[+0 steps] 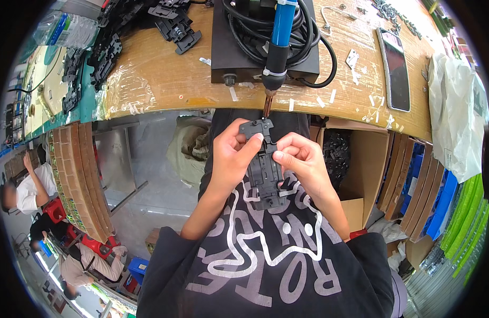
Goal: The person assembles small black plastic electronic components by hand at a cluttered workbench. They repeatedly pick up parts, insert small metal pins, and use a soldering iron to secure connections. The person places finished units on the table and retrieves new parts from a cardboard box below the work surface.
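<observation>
A long black plastic part [265,172] with ribs and slots is held in front of my chest, its far end just below the table edge. My left hand [231,151] grips its upper left side, with the thumb pressed on the face. My right hand [303,156] pinches at its right edge with thumb and forefinger; any small piece between those fingertips is hidden. Directly beyond the part, the copper-coloured tip of a blue and black soldering iron [279,47] points down toward it, almost at its far end.
The iron lies over a black box [228,58] with coiled black cable. More black plastic parts [175,26] are heaped at the far left. A phone [395,69] and a whitish bag [454,111] are at the right. Below stands a cardboard box [363,180] holding black parts.
</observation>
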`<state>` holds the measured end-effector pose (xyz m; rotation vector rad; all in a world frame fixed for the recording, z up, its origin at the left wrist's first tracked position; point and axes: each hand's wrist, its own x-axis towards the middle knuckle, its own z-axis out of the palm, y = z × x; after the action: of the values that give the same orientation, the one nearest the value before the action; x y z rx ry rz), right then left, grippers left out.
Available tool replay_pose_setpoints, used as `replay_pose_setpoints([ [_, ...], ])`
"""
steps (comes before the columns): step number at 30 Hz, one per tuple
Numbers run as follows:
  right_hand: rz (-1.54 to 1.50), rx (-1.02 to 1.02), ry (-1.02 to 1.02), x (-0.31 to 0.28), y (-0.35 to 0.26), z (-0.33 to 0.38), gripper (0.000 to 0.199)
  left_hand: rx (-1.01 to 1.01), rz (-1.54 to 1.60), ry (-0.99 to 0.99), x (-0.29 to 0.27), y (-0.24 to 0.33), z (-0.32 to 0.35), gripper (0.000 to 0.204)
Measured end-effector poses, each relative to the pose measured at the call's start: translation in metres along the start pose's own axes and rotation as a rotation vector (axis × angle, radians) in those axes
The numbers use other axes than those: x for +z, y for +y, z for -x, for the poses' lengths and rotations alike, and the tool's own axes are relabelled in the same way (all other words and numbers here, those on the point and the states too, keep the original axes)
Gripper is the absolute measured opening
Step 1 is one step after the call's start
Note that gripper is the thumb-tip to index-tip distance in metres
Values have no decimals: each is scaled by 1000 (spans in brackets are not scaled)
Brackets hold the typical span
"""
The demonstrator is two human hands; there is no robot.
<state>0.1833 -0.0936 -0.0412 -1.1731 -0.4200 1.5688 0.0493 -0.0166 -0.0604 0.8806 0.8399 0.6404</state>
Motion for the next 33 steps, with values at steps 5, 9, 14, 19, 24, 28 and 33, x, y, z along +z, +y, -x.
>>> replay_pose_setpoints([
  [5,-8,1,1,-1,2,-1,11,9,-24,-23,-2,-1,-1,11],
  [9,-5,44,-1,-3,6,-4,11,-25,0,-15,-4,-2,-3,11],
  [14,2,45,-1,-2,2,-5,12,-7,-25,-13,-5,-2,-4,12],
  [19,-10,29,1,-2,0,-5,12,1,-30,-19,-3,1,-5,13],
  [24,-1,11,1,-1,-1,-4,12,11,-20,-18,-2,1,-5,13],
  [28,-3,10,-6,-3,-1,-5,12,7,-21,-20,-1,3,-5,12],
  [33,-3,10,7,-2,1,-7,12,19,-44,-17,-3,1,-6,13],
])
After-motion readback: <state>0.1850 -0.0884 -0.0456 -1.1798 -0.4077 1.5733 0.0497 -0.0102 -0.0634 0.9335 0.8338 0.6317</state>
